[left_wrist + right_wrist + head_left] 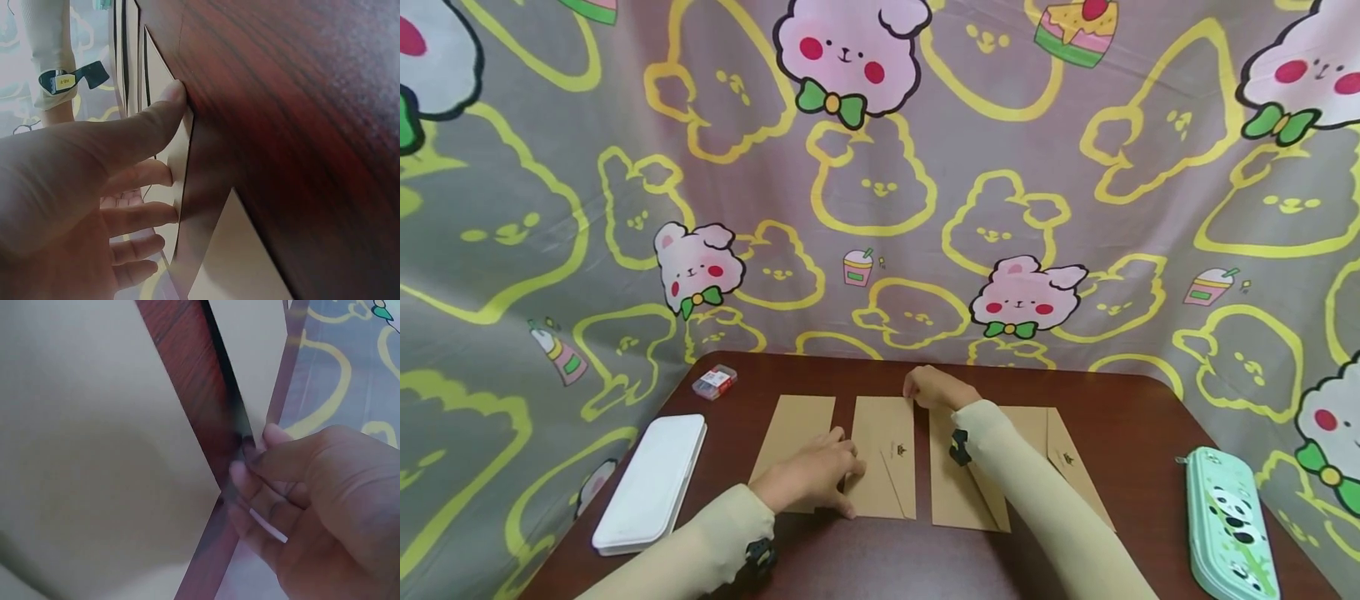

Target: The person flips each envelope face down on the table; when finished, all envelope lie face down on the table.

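Several brown paper envelopes lie side by side on the dark wood table. My left hand lies between the leftmost envelope and the envelope beside it. In the left wrist view, its thumb and loosely extended fingers touch that second envelope's left edge. At this envelope's far right corner, my right hand pinches with curled fingers, as the right wrist view shows at the thumb. My right forearm passes over the third envelope, which has another envelope to its right.
A white case lies at the table's left edge, with a small clear box behind it. A green panda-print pencil case rests on the right. Patterned cloth hangs around the table.
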Demonstrator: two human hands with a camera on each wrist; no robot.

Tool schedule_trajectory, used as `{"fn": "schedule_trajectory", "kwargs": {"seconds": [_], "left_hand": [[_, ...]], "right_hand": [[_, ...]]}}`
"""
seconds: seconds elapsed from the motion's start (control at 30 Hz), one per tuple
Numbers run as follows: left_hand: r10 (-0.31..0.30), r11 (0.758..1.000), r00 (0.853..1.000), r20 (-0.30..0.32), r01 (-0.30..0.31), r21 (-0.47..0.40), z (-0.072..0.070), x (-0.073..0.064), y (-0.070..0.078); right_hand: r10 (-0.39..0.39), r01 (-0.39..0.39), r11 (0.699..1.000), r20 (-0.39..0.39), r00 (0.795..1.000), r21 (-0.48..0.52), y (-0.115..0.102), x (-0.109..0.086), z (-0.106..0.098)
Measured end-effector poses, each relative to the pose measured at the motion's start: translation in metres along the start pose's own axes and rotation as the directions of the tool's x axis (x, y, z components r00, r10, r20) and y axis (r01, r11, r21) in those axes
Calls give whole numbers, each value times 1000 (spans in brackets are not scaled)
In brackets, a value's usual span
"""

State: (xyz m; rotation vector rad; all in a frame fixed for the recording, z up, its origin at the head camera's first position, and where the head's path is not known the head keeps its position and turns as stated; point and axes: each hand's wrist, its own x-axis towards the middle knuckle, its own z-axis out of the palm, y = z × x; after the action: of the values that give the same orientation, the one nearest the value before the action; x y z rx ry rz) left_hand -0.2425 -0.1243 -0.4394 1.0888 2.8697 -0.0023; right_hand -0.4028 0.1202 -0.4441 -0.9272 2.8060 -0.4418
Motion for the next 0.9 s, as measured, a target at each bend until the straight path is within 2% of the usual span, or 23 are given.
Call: {"fn": "schedule_trajectory", "kwargs": {"seconds": [0.2,0.3,0.47,0.73,0.9], "left_hand": [[3,1000,1000,15,-3,-13,0,-1,-1],[-16,998,998,64,19,-56,-2,-4,-2],[-56,990,991,124,72,-125,-5,-8,0],[-45,995,994,97,53,-82,2,-11,-1],[-87,990,994,69,94,-109,7,-14,-4]], "right_hand": [[-92,92,995,-9,996,33,6,0,0],[-142,143,988,-27,990,59,9,-1,0],[-164,170,982,-75,984,87,13,-5,2],[-214,227,966,-108,971,125,19,-13,7],[-259,272,958,-131,957,93,21,-13,7]]}}
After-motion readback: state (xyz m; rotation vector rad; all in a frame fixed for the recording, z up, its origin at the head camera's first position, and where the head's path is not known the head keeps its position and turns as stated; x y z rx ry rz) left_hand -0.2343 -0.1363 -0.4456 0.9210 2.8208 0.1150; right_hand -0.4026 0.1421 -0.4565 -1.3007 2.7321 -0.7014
